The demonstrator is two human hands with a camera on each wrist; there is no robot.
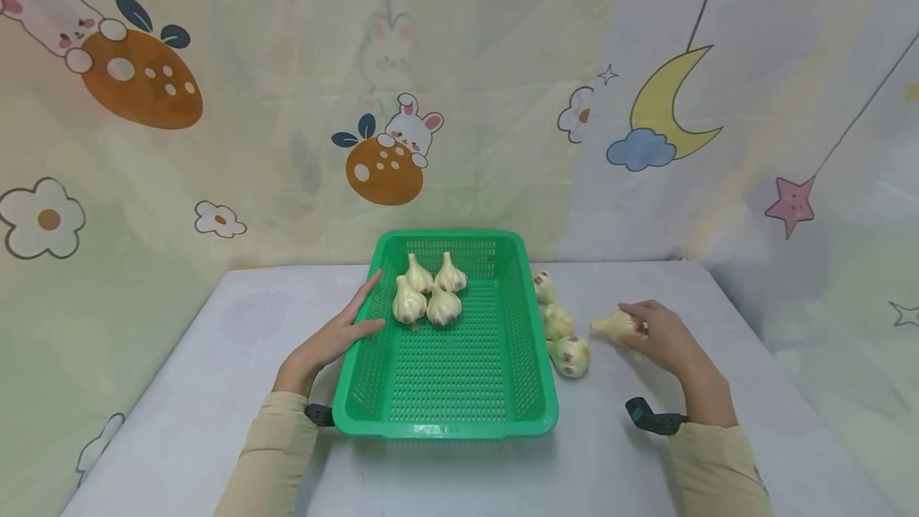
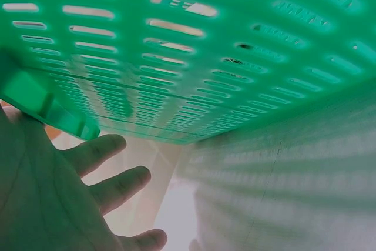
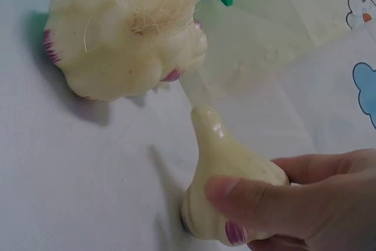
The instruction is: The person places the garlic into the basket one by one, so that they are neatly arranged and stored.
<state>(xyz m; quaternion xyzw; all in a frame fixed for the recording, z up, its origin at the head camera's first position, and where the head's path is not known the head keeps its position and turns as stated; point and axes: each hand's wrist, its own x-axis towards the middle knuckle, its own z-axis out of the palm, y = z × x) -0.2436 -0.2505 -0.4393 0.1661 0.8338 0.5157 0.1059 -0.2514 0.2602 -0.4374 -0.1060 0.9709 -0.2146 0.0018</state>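
Note:
My right hand holds a garlic bulb at the right of the table, thumb and fingers around its round part. In the right wrist view the neck of this bulb points away from the hand. My left hand rests at the left rim of a green plastic basket, its fingers outstretched; the left wrist view shows straight fingers beside the slotted wall. Several garlic bulbs stand grouped toward the far left inside the basket. Outside its right wall lie three more garlic bulbs.
A white-covered table carries everything. Behind it hangs a cloth backdrop printed with rabbits, flowers and a moon. Dark wrist cameras are strapped below both hands. The loose bulbs lie between the basket and the right hand.

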